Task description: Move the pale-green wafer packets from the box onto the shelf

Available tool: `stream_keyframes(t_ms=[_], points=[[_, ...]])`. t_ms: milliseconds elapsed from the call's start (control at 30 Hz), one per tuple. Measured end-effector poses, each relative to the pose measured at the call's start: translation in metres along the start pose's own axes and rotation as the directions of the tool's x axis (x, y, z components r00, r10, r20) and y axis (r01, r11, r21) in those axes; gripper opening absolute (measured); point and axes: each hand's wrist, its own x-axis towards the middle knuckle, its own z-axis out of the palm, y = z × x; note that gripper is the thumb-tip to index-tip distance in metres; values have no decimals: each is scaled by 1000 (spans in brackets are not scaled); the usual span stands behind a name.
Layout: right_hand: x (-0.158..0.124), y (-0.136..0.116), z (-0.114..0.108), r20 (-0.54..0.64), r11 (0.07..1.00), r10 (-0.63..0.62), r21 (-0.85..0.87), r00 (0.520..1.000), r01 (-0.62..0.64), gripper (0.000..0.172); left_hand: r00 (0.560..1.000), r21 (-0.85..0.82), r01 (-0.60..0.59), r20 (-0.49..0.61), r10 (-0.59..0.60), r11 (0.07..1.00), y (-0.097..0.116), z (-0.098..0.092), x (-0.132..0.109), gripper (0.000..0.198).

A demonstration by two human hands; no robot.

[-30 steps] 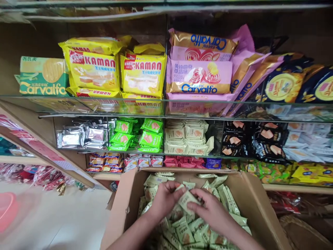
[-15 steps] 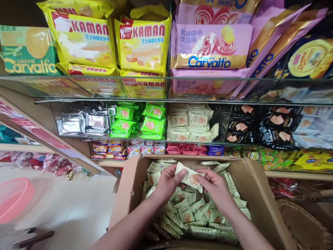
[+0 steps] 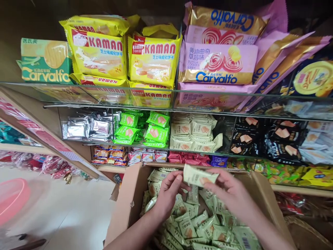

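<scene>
My right hand [image 3: 229,184] pinches a small cream-coloured cake packet [image 3: 199,176] by its right end, above an open cardboard box [image 3: 130,198]. The packet is slightly blurred. Just left of its other end, my left hand [image 3: 170,192] is loosely curled, thumb by the forefinger and the other fingers apart, with nothing seen in it. Below both hands, many loose packets [image 3: 187,225] of the same kind lie jumbled in the box. My forearms cover part of them.
Behind the box, a shelf bin holds stacked cream packets [image 3: 201,130], between green packets [image 3: 157,130] and black packets [image 3: 244,135]. A glass shelf edge [image 3: 145,92] runs above, under yellow wafer bags [image 3: 153,59]. A pink basin [image 3: 13,198] stands at left.
My left hand has come off the packet, which now stays in my right hand, a little further right. The view has tilted, so the shelves sit lower in the picture.
</scene>
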Motion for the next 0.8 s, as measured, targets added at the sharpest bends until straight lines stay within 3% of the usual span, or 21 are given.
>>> stream_keyframes(t_ms=[133, 233, 367, 533, 667, 800], points=[[51, -39, -31, -172, 979, -200, -83, 965, 188, 38, 1000, 40, 7, -10, -7, 999, -1, 0, 1, 23], [102, -59, -31, -108, 938, -313, -190, 944, 289, 34, 1000, 77, 15, -7, -15, 997, -4, 1, 2, 25], [148, -67, -11, 6, 835, -387, -421, 922, 354, 32, 999, 117, 44, -28, -41, 992, -7, 0, 3, 33], [158, -63, 4, -45, 668, -448, -680, 893, 301, 35, 998, 136, 61, -22, -59, 989, -12, -2, 3, 34], [156, -63, 6, 22, 547, -492, -770, 870, 329, 33, 996, 151, 90, -5, -91, 984, -16, -1, 2, 32], [154, -66, 7, 84, 486, -485, -802, 871, 348, 29, 993, 163, 117, -1, -118, 980, -18, 1, 1, 32]])
